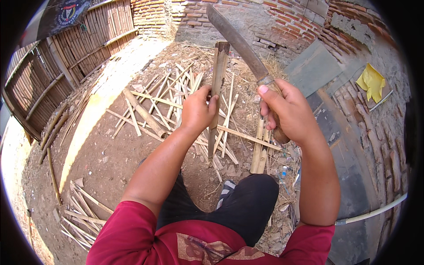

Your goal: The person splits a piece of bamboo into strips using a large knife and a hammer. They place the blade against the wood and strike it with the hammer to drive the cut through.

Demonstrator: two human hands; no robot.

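Note:
A split length of bamboo [219,70] stands nearly upright before me, with my left hand [198,108] closed around its middle. My right hand [287,108] grips the wooden handle of a machete [238,42]. Its long, worn blade slants up and left, and the tip is above the bamboo's top end, apart from it. Behind and below my hands, many thin bamboo strips [168,95] lie crisscrossed on the dirt. A round bamboo pole [145,114] rests among them. Wider split bamboo pieces [259,154] lie beside my right knee.
A bamboo fence [99,37] runs along the left, and a brick wall [194,17] closes the back and right. Another pile of strips [84,216] lies at the lower left. Dark sheets [340,163] and a yellow cloth-like piece [372,82] are at the right.

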